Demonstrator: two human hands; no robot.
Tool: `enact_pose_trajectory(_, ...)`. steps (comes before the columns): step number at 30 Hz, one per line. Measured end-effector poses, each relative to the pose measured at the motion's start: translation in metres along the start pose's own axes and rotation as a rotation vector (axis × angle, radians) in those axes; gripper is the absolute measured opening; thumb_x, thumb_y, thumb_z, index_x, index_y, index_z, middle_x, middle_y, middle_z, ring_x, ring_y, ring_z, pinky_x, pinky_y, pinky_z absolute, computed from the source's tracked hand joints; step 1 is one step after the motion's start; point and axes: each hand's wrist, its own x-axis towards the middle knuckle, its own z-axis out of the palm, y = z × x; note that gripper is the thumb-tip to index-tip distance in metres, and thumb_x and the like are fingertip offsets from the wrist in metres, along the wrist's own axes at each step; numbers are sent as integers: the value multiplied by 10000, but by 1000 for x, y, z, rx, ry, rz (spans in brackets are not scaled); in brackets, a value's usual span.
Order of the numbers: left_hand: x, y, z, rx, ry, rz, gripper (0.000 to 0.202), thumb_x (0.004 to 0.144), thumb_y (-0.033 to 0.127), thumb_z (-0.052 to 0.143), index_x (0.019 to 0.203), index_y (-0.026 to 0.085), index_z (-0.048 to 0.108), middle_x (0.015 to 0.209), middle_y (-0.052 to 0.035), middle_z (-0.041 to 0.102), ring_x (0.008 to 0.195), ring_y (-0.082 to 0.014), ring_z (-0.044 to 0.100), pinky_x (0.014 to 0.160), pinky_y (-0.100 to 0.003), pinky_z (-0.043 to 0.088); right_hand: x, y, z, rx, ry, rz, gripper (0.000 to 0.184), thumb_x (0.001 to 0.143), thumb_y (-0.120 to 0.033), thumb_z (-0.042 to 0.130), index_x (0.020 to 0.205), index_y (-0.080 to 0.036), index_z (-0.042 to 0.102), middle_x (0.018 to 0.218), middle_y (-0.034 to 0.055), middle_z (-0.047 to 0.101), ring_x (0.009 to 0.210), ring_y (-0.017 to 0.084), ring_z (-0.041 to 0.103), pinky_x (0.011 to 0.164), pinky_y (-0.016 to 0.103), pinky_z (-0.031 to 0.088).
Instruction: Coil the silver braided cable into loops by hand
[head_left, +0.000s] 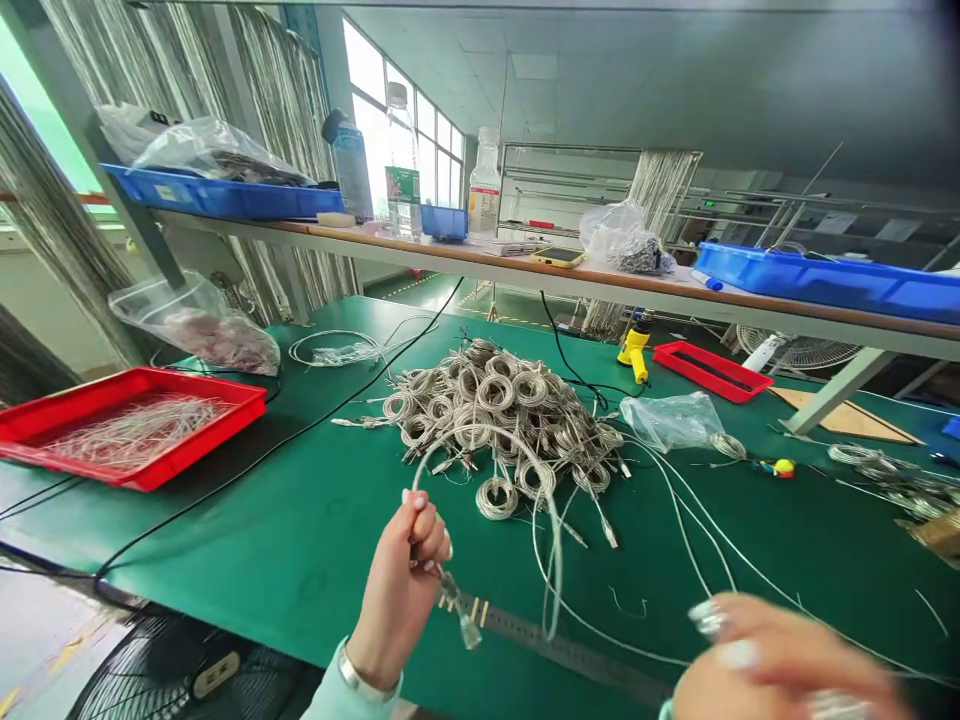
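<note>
My left hand (405,580) is closed in a pinch on a thin silvery braided cable (517,450) near its clear-tipped end, which hangs below my fingers. The cable arcs up and over toward a heap of coiled cables (499,410) on the green table (285,520). My right hand (780,665) is at the bottom right, smeared by motion, close to a long loose cable (697,545) that runs across the mat. A dark metal ruler strip (570,652) lies along the front edge between my hands.
A red tray (127,425) of straight wire pieces sits at the left, with a plastic bag (199,325) behind it. A black cord (247,465) crosses the table. A shelf (600,280) carries blue bins, bottles and bags. A small red tray (709,368) and a yellow tool (635,352) lie beyond the heap. A fan (187,670) stands below.
</note>
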Motion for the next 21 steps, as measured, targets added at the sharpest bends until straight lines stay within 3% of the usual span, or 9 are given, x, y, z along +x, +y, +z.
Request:
enact_pose_trajectory(3, -10, -9, 2, 115, -315, -175, 345, 883, 390, 630, 692, 168, 447, 516, 108, 173, 425, -44, 94, 402, -179, 157, 5, -8, 18, -125, -33, -84, 417, 922, -442, 529, 1274, -219, 540, 1162, 133, 635, 1099, 295, 606, 898, 473, 527)
enact_pose_trajectory(6, -22, -12, 5, 79, -617, -423, 432, 868, 421, 628, 613, 174, 381, 440, 114, 153, 376, -28, 71, 386, -185, 116, 18, -15, 40, -237, -92, -171, 417, 957, -323, 475, 1362, -224, 465, 1242, 136, 592, 1148, 286, 571, 892, 444, 525)
enact_pose_trajectory(9, -26, -8, 4, -1, -732, -608, 470, 898, 430, 566, 585, 184, 316, 412, 113, 135, 344, -23, 56, 374, -191, 93, 26, -15, 48, -388, -100, -233, 403, 969, -207, 440, 1372, -229, 454, 1211, 124, 599, 1089, 264, 575, 856, 414, 514)
enact_pose_trajectory(11, -24, -4, 2, -62, -751, -635, 472, 918, 424, 536, 585, 185, 303, 411, 115, 128, 342, -25, 40, 375, -196, 75, 27, -8, 47, -496, -73, -215, 331, 969, -183, 446, 1282, -254, 529, 1134, 100, 628, 1027, 257, 581, 850, 425, 495)
enact_pose_trajectory(14, -20, 7, -2, -212, -723, -501, 449, 955, 319, 485, 582, 190, 271, 419, 110, 109, 356, -42, 26, 394, -221, 75, 26, 14, 43, -547, -56, -107, 221, 990, -268, 428, 1165, -223, 556, 1072, 97, 664, 1002, 264, 607, 837, 451, 502)
enact_pose_trajectory(17, -13, 27, -6, -356, -591, -234, 402, 978, 206, 415, 594, 189, 295, 451, 102, 104, 387, -68, 42, 413, -242, 98, 20, 41, 40, -588, -24, -9, 308, 1005, -423, 360, 1039, -194, 564, 932, 93, 712, 844, 266, 680, 731, 463, 540)
enact_pose_trajectory(21, -6, 53, -13, -327, -452, 60, 333, 996, 161, 343, 677, 167, 440, 497, 95, 149, 414, -85, 109, 419, -239, 143, 9, 54, 37, -472, -9, 58, 372, 997, -460, 378, 817, -207, 583, 690, 23, 696, 513, 164, 652, 453, 283, 526)
